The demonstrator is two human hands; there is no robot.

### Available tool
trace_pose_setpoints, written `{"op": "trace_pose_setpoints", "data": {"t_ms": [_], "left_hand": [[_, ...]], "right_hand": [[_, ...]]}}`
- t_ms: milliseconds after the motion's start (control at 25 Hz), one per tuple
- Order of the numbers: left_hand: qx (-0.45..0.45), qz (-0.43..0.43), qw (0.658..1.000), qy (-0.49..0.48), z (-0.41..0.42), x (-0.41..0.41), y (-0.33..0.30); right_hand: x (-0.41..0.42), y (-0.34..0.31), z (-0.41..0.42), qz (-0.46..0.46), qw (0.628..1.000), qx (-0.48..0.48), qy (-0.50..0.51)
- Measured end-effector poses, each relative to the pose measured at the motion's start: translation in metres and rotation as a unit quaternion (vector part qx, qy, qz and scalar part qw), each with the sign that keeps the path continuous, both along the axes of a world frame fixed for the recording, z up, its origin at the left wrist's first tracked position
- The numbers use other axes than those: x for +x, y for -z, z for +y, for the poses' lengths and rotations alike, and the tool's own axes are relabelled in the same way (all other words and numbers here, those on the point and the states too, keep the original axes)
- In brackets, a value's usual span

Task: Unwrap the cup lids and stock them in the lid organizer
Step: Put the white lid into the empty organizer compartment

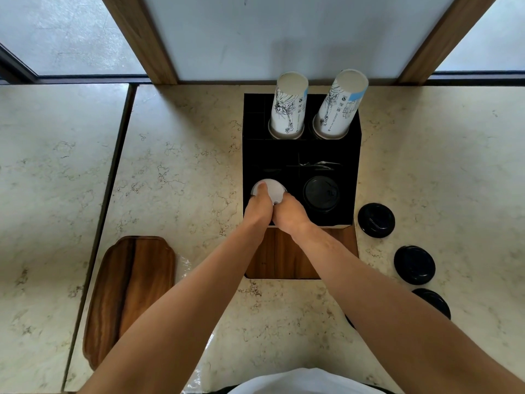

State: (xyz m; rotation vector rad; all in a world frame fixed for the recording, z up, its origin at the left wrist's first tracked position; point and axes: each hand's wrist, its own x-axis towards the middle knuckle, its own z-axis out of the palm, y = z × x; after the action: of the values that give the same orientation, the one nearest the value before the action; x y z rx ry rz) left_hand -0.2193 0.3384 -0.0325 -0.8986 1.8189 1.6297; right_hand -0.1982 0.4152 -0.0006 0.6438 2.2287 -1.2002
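Note:
A black lid organizer [301, 155] stands on the marble counter. Both hands hold a stack of white lids [271, 187] in its front left compartment. My left hand [260, 207] grips the stack's left side with the thumb on top. My right hand [289, 213] grips its right side. Black lids [321, 193] fill the front right compartment. Three loose black lids lie on the counter to the right: one [376, 220] near the organizer, one [414, 265] closer to me, and one [433, 301] partly hidden by my right arm.
Two stacks of printed paper cups [289, 106] [339, 106] stand upside down in the organizer's back compartments. A wooden tray [127, 294] lies at the left, with clear plastic wrap [199, 373] beside it near the counter's front edge. A wooden base [281, 257] shows under the organizer.

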Motion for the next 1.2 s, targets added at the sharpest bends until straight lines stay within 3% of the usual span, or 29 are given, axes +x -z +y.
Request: {"op": "trace_pose_setpoints", "data": {"t_ms": [360, 520, 680, 960, 1200], "left_hand": [[-0.009, 0.008, 1.000, -0.018, -0.001, -0.002, -0.007], [-0.004, 0.013, 1.000, -0.024, -0.005, 0.002, -0.012], [-0.021, 0.019, 1.000, -0.013, -0.009, 0.009, -0.020], [-0.092, 0.123, 0.987, 0.043, -0.019, 0.046, -0.028], [-0.155, 0.184, 0.963, 0.119, -0.020, 0.088, -0.034]], "right_hand": [[-0.002, 0.002, 0.000, 0.014, 0.999, 0.006, -0.044], [0.002, -0.002, 0.000, -0.001, 1.000, -0.009, 0.010], [0.010, -0.013, 0.002, 0.033, 0.999, 0.000, -0.002], [0.069, -0.037, 0.012, 0.137, 0.990, -0.024, -0.003], [0.123, -0.034, 0.040, 0.181, 0.982, -0.014, 0.062]]}}
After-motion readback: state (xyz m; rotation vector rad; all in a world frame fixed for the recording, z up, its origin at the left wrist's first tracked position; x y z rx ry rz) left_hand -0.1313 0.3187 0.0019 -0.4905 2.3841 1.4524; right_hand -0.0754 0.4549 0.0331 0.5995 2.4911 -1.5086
